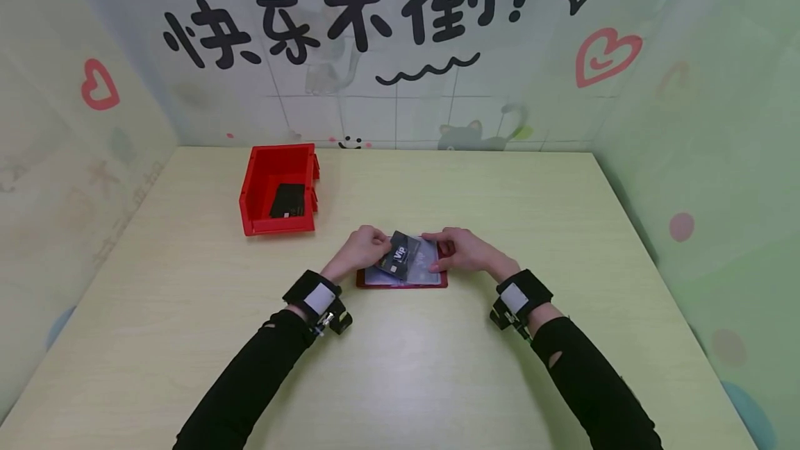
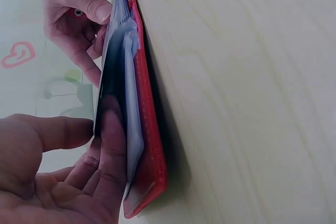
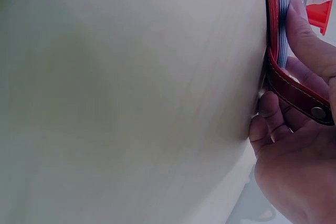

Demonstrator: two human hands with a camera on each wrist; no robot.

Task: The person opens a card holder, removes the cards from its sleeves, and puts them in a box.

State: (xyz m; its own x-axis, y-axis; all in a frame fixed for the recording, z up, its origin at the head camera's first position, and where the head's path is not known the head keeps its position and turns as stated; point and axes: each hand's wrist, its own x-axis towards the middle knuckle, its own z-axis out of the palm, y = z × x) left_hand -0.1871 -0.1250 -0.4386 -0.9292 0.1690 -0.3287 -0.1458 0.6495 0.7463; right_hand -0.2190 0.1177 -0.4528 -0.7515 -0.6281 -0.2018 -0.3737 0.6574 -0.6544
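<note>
In the head view a red card holder (image 1: 400, 287) lies on the table with its clear plastic sleeves (image 1: 426, 259) uppermost. My left hand (image 1: 364, 250) pinches a black card marked "VIP" (image 1: 400, 253) between thumb and fingers, tilted over the sleeves. Fingers of this hand reach between the card and the sleeves in the left wrist view. At the holder's right side my right hand (image 1: 467, 250) grips the edge, thumb lying on the stack of sleeves. A red strap (image 3: 296, 94) with a metal snap crosses that hand's fingers in the right wrist view.
Behind and left of the hands stands a red plastic bin (image 1: 278, 226) with black cards (image 1: 289, 200) inside. The pale wooden table (image 1: 400, 380) meets printed cloth walls at the back and both sides. Each wrist wears a black strapped camera.
</note>
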